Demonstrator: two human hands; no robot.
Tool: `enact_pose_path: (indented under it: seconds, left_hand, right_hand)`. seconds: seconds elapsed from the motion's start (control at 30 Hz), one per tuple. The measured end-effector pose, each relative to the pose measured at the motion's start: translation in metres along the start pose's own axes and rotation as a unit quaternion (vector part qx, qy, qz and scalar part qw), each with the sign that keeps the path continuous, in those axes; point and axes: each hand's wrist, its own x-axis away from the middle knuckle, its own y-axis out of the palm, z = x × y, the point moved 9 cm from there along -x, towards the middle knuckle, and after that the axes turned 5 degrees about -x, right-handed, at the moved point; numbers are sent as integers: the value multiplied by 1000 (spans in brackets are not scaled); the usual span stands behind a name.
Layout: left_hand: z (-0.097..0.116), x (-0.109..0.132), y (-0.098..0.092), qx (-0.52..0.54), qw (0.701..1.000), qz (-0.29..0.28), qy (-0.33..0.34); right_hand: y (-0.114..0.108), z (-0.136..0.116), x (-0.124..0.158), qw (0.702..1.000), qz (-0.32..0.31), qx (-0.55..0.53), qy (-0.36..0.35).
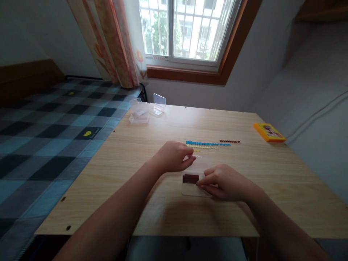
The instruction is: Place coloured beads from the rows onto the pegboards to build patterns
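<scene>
A clear plastic case (190, 189) lies open on the table in front of me, with a dark brown block of pieces (190, 178) inside it. My right hand (224, 182) reaches over the case's right side, thumb and index finger pinched on a tiny piece beside the brown block. My left hand (176, 156) is curled above the case's far side, its thumb and fingertips close together by the rows. What it holds, if anything, is too small to see. Just beyond lie rows of small blue pieces (208, 143) and pale yellow pieces (206, 147).
A short row of dark brown pieces (230, 141) lies farther right. Clear plastic boxes (139, 117) stand at the table's far left corner, one with its lid raised. A yellow-orange box (269, 132) sits by the right edge. The table (122, 170) borders a checked bed (54, 145).
</scene>
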Motion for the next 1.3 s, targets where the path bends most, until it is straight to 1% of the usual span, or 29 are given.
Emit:
enact_pose_path:
  seconds: [0.2, 0.4, 0.63, 0.77, 0.83, 0.9, 0.97, 1.0, 1.07, 1.1, 1.13, 1.2, 1.27, 1.3]
  left_hand:
    - [1, 1, -2, 5, 1000, 14, 6]
    - [1, 1, -2, 7, 1000, 9, 4]
    - [0, 1, -1, 11, 1000, 7, 2]
    - [-1, 1, 0, 4, 1000, 2, 1]
    - [-1, 1, 1, 2, 1000, -1, 2]
    - [-2, 1, 1, 3, 1000, -2, 1]
    - [-3, 1, 2, 7, 1000, -3, -1]
    - [-3, 1, 1, 9, 1000, -2, -3]
    - [-5, 1, 1, 13, 1000, 1, -6]
    - [-6, 1, 1, 16, 1000, 2, -7]
    - [-7, 1, 1, 18, 1000, 2, -8]
    - [-10, 1, 1, 22, 1000, 4, -12]
    - [-15, 1, -1, 21, 999, 16, -17]
    - [-19, 1, -3, 18, 999, 30, -23]
  right_hand:
    - [1, 3, 1, 1000, 3, 8, 1]
    - [2, 3, 0, 1000, 3, 9, 5]
    - [-1, -1, 0, 1000, 16, 3, -11]
    - [-3, 0, 0, 1000, 20, -2, -8]
    - [-4, 2, 1, 1000, 27, -4, -6]
    - [-7, 3, 3, 999, 47, -11, -18]
    - [-14, -1, 6, 994, 91, -30, -53]
    - [-20, -3, 10, 988, 126, -40, -76]
    - [-37, -5, 19, 967, 223, -50, -109]
    - [-47, -4, 25, 952, 281, -45, -113]
    - [-57, 0, 33, 934, 339, -36, -105]
    - [-74, 15, 48, 891, 449, -9, -62]
    - [-88, 36, 64, 842, 539, 14, -3]
    - [-93, 48, 71, 818, 574, 27, 26]
